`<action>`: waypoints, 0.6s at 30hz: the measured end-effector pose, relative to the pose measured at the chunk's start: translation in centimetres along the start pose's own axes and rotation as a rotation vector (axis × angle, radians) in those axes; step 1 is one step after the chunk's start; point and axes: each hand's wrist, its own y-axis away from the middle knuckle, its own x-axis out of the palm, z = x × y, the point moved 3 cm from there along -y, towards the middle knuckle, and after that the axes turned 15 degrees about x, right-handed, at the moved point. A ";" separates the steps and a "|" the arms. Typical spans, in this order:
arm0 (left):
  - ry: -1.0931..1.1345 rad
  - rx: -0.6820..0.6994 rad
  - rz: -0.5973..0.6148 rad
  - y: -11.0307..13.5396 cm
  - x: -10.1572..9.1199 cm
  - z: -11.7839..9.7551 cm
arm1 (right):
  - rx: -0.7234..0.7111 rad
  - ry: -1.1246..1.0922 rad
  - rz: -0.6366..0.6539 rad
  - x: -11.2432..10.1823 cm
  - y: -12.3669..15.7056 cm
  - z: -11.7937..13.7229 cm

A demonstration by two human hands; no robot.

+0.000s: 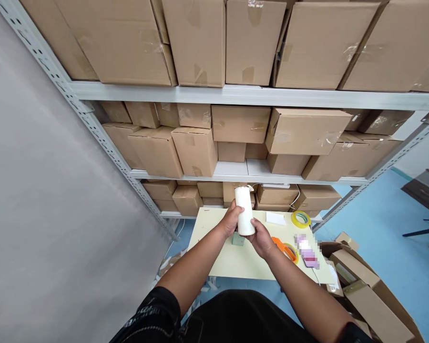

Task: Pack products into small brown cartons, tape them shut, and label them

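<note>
A white cylinder (245,214) is held up above the cream table (221,259), tilted slightly. A thin white strip or loop sticks out at its top end; its exact kind does not show. My left hand (230,219) wraps its left side, thumb across the front. Lower down, my right hand (260,238) grips the right side near the bottom end. Partly behind the hands, a small green box (238,239) rests on the table. To the right lie an orange tape dispenser (283,248), a phone-like pinkish item (307,251) and a white card or pad (275,218).
A roll of yellow tape (301,219) lies at the table's back right corner. Behind it rises a white metal shelf (236,94) stacked with cardboard boxes (195,150). A large open carton (375,297) of cardboard stands at the right. A grey wall (57,214) borders the left.
</note>
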 end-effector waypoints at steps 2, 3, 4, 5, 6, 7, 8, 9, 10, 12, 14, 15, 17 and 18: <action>-0.076 0.022 0.002 0.1 -0.1 -0.2 | -0.084 0.049 -0.056 -0.2 0.2 0.2; -0.155 0.042 -0.018 0.1 -0.3 -0.3 | -0.135 0.088 -0.093 -0.3 0.2 0.2; -0.249 0.068 -0.049 0.2 -0.4 -0.4 | -0.188 0.131 -0.133 -0.3 0.3 0.3; -0.343 0.096 -0.087 0.4 -0.6 -0.4 | -0.238 0.178 -0.172 -0.4 0.2 0.4; -0.423 0.122 -0.127 0.5 -0.7 -0.4 | -0.282 0.228 -0.214 -0.4 0.2 0.4; -0.481 0.143 -0.166 0.6 -0.7 -0.4 | -0.316 0.280 -0.262 -0.4 0.2 0.4; -0.512 0.155 -0.200 0.7 -0.8 -0.3 | -0.340 0.334 -0.316 -0.4 0.1 0.3; -0.517 0.156 -0.225 0.8 -0.7 -0.2 | -0.353 0.391 -0.369 -0.4 0.1 0.2; -0.502 0.148 -0.237 0.8 -0.7 -0.1 | -0.361 0.445 -0.414 -0.4 0.0 0.1; -0.460 0.122 -0.244 0.6 -0.6 -0.1 | -0.372 0.505 -0.457 -0.5 -0.1 -0.2; -0.440 0.093 -0.235 0.3 -0.7 -0.4 | -0.362 0.456 -0.427 -0.7 -0.3 -0.3; -0.436 0.079 -0.228 0.1 -0.7 -0.7 | -0.334 0.398 -0.388 -0.8 -0.5 -0.4; -0.413 0.050 -0.220 -0.4 -0.9 -1.1 | -0.232 0.269 -0.265 -0.9 -0.8 -0.3; -0.389 0.031 -0.220 -0.6 -1.0 -1.2 | -0.165 0.218 -0.189 -0.8 -1.0 -0.3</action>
